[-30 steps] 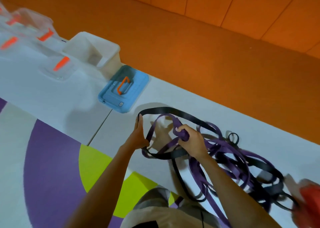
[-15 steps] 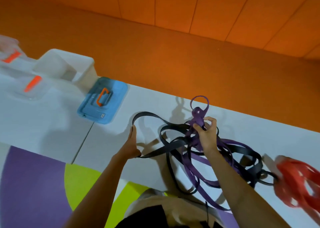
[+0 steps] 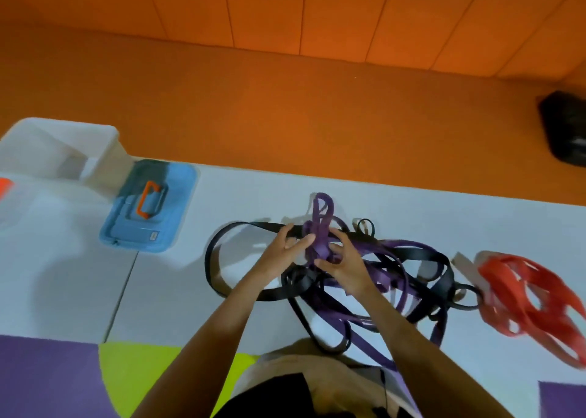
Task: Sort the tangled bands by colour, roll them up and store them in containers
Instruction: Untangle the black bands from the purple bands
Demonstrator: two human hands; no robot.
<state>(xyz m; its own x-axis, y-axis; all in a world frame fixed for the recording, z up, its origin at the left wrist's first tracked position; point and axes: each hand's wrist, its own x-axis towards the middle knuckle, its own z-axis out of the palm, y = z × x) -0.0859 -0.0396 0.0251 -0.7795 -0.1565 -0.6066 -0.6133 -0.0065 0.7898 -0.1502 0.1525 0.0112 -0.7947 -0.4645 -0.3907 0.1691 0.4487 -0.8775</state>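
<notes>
Dead centre, left hand (image 3: pixel 280 257) and right hand (image 3: pixel 347 270) both pinch the purple band (image 3: pixel 321 219) at its knot; black band (image 3: pixel 211 260) loops toward 9 o'clock. Judged light, limp, stretchy; grasp beside knot.

An orange wall (image 3: pixel 285 11) (panelled) meets orange floor (image 3: pixel 285 116).

White surface (image 3: pixel 253 202), seamed at left. Lying on it, left to right: white bin (image 3: pixel 63 145), blue box (image 3: pixel 172 208) just beside it, tangle of black and purple bands (image 3: pixel 409 245), red bands (image 3: pixel 520 291).
</notes>
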